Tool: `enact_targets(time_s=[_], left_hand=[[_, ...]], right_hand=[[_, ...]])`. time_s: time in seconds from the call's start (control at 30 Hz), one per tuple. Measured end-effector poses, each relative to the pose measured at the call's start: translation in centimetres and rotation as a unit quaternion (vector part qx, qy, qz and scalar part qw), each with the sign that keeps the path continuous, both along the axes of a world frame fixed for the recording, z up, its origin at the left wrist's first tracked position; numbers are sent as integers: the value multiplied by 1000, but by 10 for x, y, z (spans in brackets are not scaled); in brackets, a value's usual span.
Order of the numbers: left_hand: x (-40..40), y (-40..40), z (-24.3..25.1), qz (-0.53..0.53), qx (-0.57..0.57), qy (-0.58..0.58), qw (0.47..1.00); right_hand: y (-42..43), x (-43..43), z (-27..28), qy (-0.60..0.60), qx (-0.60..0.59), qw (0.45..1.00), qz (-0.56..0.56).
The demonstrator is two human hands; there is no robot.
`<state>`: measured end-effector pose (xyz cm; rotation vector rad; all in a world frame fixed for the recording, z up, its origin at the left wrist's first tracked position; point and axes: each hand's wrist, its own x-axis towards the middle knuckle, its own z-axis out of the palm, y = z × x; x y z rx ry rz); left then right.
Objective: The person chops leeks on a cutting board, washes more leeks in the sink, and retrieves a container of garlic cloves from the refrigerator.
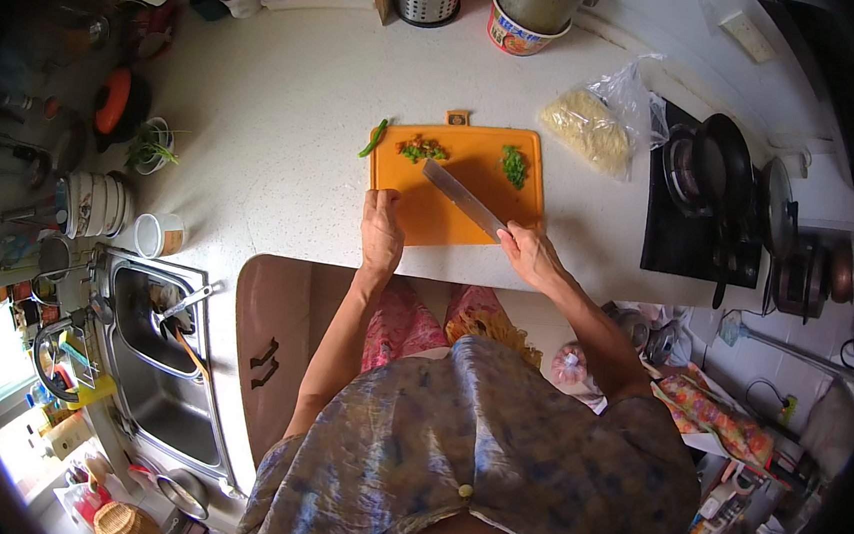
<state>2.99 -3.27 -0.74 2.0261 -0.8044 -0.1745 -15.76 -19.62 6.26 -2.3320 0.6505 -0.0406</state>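
An orange cutting board lies on the white speckled counter before me. My right hand grips a cleaver at the board's lower right, its blade slanting up and left over the board. At the board's left edge rests my left hand, fingers curled in; whether it grips the edge or anything small I cannot tell. Chopped green and reddish pieces form a pile near the blade's tip. A second pile of chopped greens sits at the upper right. One whole green chili pepper lies across the upper left edge.
Right of the board are a plastic bag of pale dry noodles and a black cooktop bearing pans. A perforated steel utensil holder and a paper noodle bowl stand behind. To the left are a plastic tub, stacked bowls and a sink.
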Motion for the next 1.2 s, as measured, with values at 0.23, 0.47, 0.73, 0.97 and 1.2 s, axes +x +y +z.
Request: enact_targets(time_s=[0.23, 0.47, 0.73, 0.97, 1.2], left_hand=[[-15, -16, -16, -20, 96, -175, 980], [-24, -20, -1, 17, 132, -193, 972], [-25, -14, -5, 1, 63, -105, 993], [-20, -14, -2, 63, -83, -1, 995], [-4, -14, 23, 84, -89, 125, 985]], right_hand=[[-15, -2, 0, -40, 55, 998, 17], [-23, -11, 3, -83, 52, 995, -3], [-18, -16, -2, -106, -12, 994, 10], [-12, -17, 2, -77, -99, 989, 72], [-13, -20, 6, 1, -175, 974, 146]])
